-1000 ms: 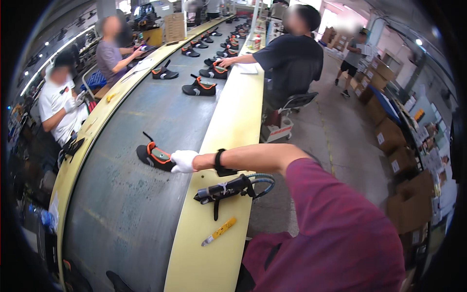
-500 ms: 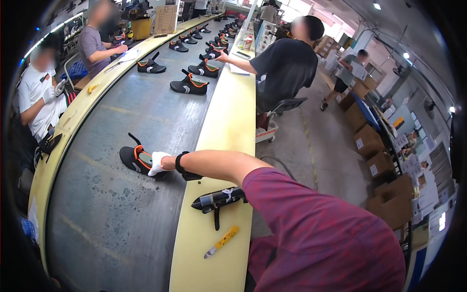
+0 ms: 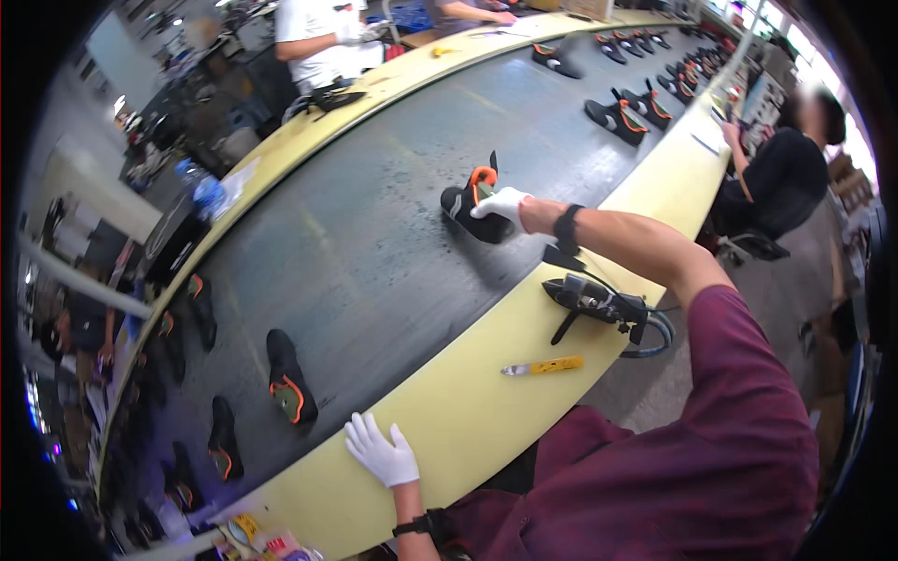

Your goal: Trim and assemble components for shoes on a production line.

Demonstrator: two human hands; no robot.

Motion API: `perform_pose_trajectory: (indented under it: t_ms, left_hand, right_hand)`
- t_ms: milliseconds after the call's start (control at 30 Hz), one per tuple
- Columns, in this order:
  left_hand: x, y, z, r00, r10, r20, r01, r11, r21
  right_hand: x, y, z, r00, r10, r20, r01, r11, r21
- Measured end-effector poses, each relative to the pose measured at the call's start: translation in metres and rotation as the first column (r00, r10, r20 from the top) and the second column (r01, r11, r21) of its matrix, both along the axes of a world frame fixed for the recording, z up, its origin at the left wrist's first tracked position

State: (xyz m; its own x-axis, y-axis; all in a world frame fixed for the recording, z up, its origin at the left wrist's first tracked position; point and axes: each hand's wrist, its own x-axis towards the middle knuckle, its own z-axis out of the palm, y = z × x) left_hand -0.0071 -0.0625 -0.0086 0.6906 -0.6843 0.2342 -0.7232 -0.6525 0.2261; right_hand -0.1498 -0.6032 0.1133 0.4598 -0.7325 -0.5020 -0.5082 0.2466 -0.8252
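Observation:
My right hand (image 3: 503, 208), in a white glove, grips the collar of a black shoe (image 3: 459, 208) with orange lining and an upright strap. The shoe is over the grey conveyor belt (image 3: 374, 271), and a shadow beside it suggests it is raised. My left hand (image 3: 382, 451), also gloved in white, is at the yellow ledge (image 3: 449, 393) near the belt's edge. Its fingers are stretched out and it holds nothing. Near that hand a black shoe (image 3: 288, 379) with orange trim sits on the belt.
On the ledge lie a black hand tool (image 3: 587, 297) with a hose and a yellow-handled tool (image 3: 543, 366) with a pale tip. More shoes (image 3: 617, 122) stand farther along the belt. One co-worker (image 3: 776, 173) sits at right; another (image 3: 323, 42) stands across the belt.
The view has swung left. My left hand has come into sight over the ledge. The shoe in my right hand has tilted and appears lifted off the belt.

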Motion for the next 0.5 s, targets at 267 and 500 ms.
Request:
perform_pose_trajectory:
  t_ms: [267,500]
  left_hand:
    - [-0.073,-0.038,0.037,0.686,-0.352,-0.637,-0.064,0.843,-0.534]
    - [-0.119,0.006,0.056,0.685,-0.304,-0.662,0.014,0.914,-0.406]
  right_hand:
    - [-0.051,0.205,0.037,0.947,0.241,0.212,-0.288,0.93,0.229]
    - [-0.111,0.395,-0.032,0.812,0.5,0.301,-0.549,0.829,0.106]
